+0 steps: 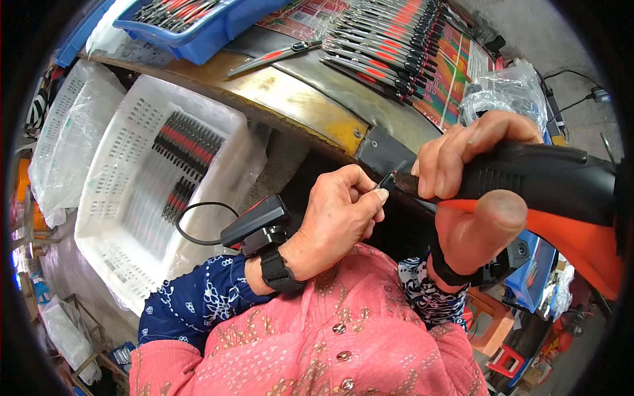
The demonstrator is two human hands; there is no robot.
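Note:
My left hand [338,206] is closed, thumb and fingers pinching a small dark piece [388,181] whose kind I cannot make out. My right hand [472,171] wraps around a black-and-orange handheld power tool [555,181], its thumb toward me. The tool's tapered black nose reaches the pinched piece; the exact contact is too small to tell. Beyond both hands, a metal-edged bench [284,89] bears a row of slim pointed tools [389,49] in grey, red and black. One similar tool [274,58] lies apart, to the left of the row.
A white perforated crate [109,218] at left holds two groups of black-and-red pieces [191,145]. On the bench's far left stands a blue bin [191,39] of similar pieces. Clear plastic wrap [505,92] and a cable [571,72] lie at right.

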